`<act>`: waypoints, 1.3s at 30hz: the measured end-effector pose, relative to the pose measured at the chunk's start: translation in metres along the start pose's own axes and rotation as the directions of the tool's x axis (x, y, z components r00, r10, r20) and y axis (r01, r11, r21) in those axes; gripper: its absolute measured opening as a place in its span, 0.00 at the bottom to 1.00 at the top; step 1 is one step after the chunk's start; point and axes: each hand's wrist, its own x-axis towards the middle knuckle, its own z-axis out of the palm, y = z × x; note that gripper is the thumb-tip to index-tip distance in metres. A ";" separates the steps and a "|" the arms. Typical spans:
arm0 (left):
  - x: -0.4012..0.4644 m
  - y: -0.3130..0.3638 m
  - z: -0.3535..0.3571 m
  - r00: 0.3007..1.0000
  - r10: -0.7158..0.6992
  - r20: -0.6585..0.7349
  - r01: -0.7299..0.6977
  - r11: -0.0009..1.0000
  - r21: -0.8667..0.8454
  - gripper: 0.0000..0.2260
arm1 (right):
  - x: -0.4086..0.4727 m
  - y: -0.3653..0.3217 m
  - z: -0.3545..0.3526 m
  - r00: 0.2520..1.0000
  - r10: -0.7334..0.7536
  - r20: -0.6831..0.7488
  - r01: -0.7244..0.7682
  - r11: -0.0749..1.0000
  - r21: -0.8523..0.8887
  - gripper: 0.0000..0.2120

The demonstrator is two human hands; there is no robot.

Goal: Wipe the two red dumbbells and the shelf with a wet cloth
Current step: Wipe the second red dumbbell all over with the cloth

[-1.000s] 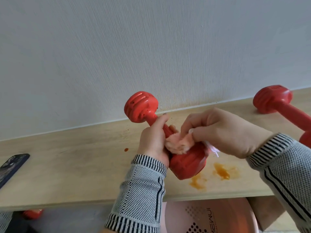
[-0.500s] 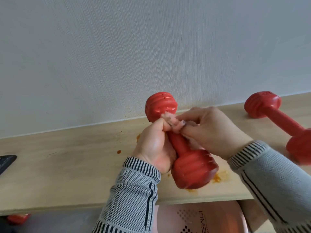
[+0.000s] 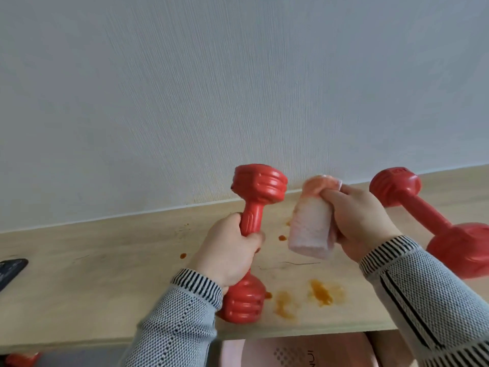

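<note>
The wooden shelf (image 3: 105, 287) carries orange smears; the second dumbbell (image 3: 428, 221) lies on it at right, its axis running diagonally away from the wall. The left hand (image 3: 227, 255) grips the held dumbbell (image 3: 254, 234) by its handle, nearly upright, lower head near the shelf; the right hand (image 3: 362, 223) clutches the folded cloth (image 3: 312, 229) just beside it, apart.

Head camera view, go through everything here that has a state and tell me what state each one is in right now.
Held dumbbell: upright, gripped by the handle, off the cloth.
Left hand: grips that handle.
Cloth: folded, orange-stained at top, clear of both dumbbells.
Right hand: holds the cloth.
Second dumbbell: lying on the shelf, untouched.
Shelf: orange smears and drops unwiped.
Phone: lying flat at the left edge.
</note>
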 end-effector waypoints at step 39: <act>0.026 0.068 -0.020 0.749 0.426 0.508 -0.404 -0.313 0.859 0.17 | -0.036 0.027 0.037 0.855 0.398 0.333 -0.502 0.796 0.337 0.23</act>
